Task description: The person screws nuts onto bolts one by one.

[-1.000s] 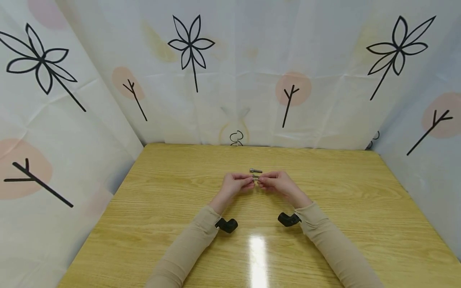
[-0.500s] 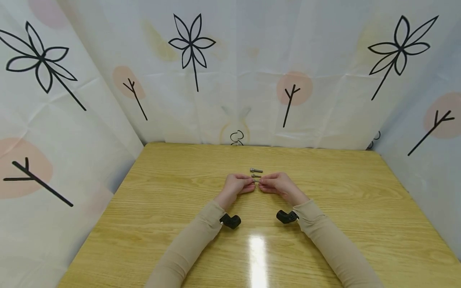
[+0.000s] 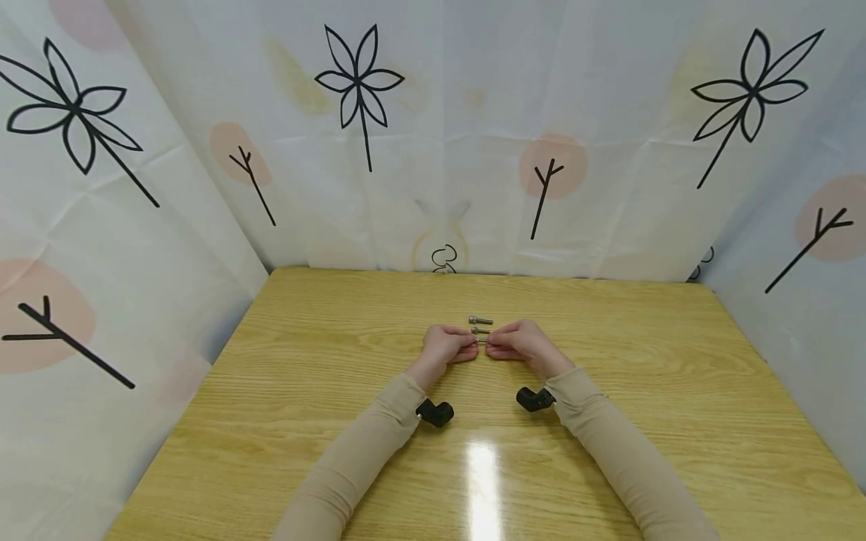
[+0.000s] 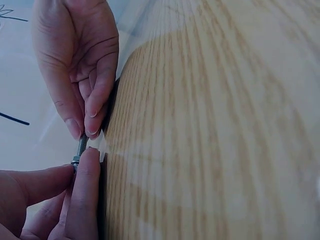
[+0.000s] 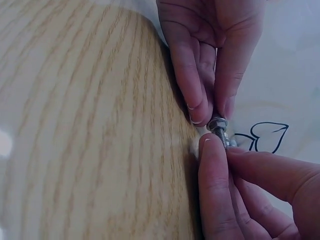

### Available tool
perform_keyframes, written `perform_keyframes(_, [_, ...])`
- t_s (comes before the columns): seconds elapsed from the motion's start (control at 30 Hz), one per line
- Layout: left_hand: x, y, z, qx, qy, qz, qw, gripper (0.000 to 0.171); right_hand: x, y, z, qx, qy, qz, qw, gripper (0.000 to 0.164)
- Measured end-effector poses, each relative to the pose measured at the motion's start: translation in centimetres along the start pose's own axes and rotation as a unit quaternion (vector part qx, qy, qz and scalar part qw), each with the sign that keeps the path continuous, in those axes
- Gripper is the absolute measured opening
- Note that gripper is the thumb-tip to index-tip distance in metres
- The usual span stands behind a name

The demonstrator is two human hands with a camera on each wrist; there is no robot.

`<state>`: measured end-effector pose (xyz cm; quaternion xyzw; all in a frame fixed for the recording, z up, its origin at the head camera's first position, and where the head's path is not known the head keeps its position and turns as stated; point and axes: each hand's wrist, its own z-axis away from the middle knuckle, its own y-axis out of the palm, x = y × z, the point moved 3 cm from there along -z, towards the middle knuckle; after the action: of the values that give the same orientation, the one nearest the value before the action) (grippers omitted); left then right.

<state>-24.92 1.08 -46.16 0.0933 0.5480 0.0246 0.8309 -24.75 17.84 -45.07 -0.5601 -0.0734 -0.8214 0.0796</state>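
Near the middle of the table, in the head view, my left hand (image 3: 448, 346) and right hand (image 3: 524, 347) meet over a small metal bolt (image 3: 482, 340). The left thumb and fingertips pinch its head end, where a wider collar shows on the bolt (image 4: 76, 160) in the left wrist view. At the other end, the right thumb and index finger pinch the threaded shank. From the right wrist view the threads of the bolt (image 5: 219, 131) show between both sets of fingertips. Just beyond it lies a second bolt (image 3: 481, 330), and past that a larger bolt (image 3: 481, 320), roughly parallel.
The wood-grain table (image 3: 325, 376) runs back to a white patterned curtain (image 3: 379, 203), with more curtain on both sides. Black wrist-camera mounts (image 3: 435, 413) stick out inward from the sleeves, close over the tabletop.
Both hands have shifted slightly toward the person with the held bolt, so the second bolt now shows fully behind it. Over the last half second they barely move.
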Motion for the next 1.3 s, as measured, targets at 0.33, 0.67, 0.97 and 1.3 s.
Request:
perform_keyframes(0.33, [0.3,0.2,-0.4,-0.012,0.000,-0.011,0.9999,0.012,0.0,0.1,-0.2,-0.023,0.014,0.012,1.000,0.027])
perform_keyframes(0.67, [0.2,-0.3,-0.6,0.002,-0.002,-0.005,1.0000,0.016,0.0,0.1,-0.3,-0.028,0.009,0.025,0.999,0.026])
perform_keyframes(0.97, [0.2,-1.1,-0.4,0.003,0.005,-0.002,1.0000,0.018,-0.5,-0.3,-0.4,-0.017,0.002,-0.003,1.000,0.030])
perform_keyframes(1.3, [-2.0,-3.5,0.4,0.013,0.080,-0.050,0.9954,0.024,1.3,-2.1,1.4,0.036,-0.077,0.088,0.992,0.034])
